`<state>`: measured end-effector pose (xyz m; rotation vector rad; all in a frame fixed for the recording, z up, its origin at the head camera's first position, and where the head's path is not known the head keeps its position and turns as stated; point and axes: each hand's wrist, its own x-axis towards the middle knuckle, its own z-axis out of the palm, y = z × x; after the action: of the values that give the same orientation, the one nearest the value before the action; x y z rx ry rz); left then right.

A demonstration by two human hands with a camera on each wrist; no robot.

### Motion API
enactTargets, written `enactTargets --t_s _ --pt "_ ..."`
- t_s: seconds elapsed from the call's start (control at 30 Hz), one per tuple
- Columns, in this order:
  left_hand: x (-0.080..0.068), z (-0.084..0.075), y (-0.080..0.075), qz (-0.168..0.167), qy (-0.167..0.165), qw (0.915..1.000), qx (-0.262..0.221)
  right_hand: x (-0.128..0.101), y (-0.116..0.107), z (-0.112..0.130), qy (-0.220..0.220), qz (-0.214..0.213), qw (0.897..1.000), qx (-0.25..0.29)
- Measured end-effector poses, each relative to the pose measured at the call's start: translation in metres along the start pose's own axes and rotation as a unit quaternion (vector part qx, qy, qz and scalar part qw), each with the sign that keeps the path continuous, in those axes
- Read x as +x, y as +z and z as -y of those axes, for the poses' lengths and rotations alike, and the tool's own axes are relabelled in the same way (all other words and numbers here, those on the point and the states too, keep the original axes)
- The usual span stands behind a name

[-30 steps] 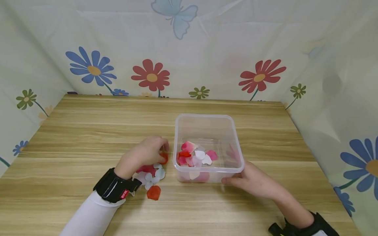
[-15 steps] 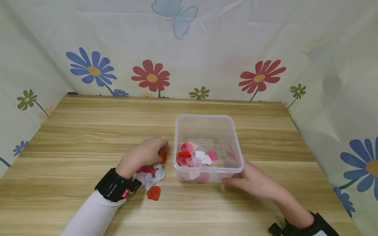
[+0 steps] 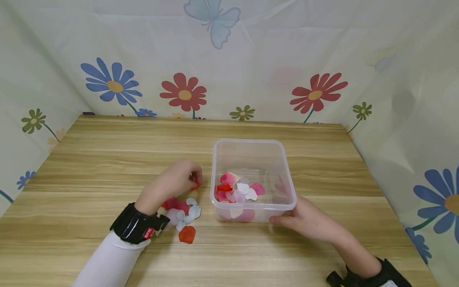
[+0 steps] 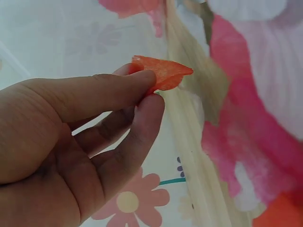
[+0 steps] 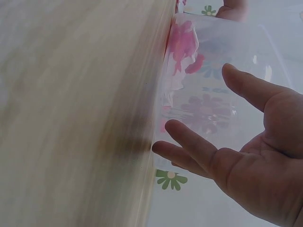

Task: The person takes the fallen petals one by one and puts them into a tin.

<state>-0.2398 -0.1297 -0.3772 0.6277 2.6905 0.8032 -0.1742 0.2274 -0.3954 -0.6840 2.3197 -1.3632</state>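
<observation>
My left hand [image 3: 168,184] pinches an orange-red artificial flower petal [image 4: 163,73] between thumb and fingertips, raised over the table just left of the box. Below that hand lies a small heap of pink and white petals [image 3: 194,211], with a single orange petal [image 3: 187,234] in front of it. A clear plastic box [image 3: 251,207], without a lid, holds several pink, red and white petals [image 3: 242,189]. At its front right corner rests my right hand [image 3: 312,220]; in the right wrist view its fingers [image 5: 191,142] are spread along the box wall.
The box and petals are on a wood-grain table [image 3: 136,155]. A white cloth backdrop [image 3: 265,52] printed with flowers and a butterfly rises behind and along both sides. Black straps [image 3: 138,224] circle both wrists.
The left hand has lifted slightly up and left with the orange-red petal in its fingertips, uncovering more of the pink petals below. The right hand and the box have stayed still.
</observation>
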Motion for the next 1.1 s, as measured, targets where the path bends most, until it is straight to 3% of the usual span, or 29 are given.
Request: enactTargets --t_s 0.47,0.63,0.77,0.93,1.1 --pt "-0.007 -0.013 -0.022 -0.072 0.033 0.9965 -0.030 0.000 0.000 0.000 -0.004 -0.006 1.000 -0.005" --pt "-0.010 -0.018 -0.025 -0.124 0.043 0.9907 -0.037 0.000 0.000 0.000 -0.004 -0.005 1.000 -0.001" --pt "-0.011 -0.023 -0.025 -0.192 0.072 0.9775 -0.049 0.000 0.000 0.000 -0.002 -0.006 1.000 0.000" --pt "-0.012 -0.029 -0.025 -0.274 0.109 0.9528 -0.070 0.000 0.000 0.000 0.001 -0.006 1.000 -0.004" --pt "-0.013 -0.040 -0.024 -0.300 0.161 0.9328 -0.117 -0.001 0.001 -0.002 -0.001 -0.007 1.000 -0.004"
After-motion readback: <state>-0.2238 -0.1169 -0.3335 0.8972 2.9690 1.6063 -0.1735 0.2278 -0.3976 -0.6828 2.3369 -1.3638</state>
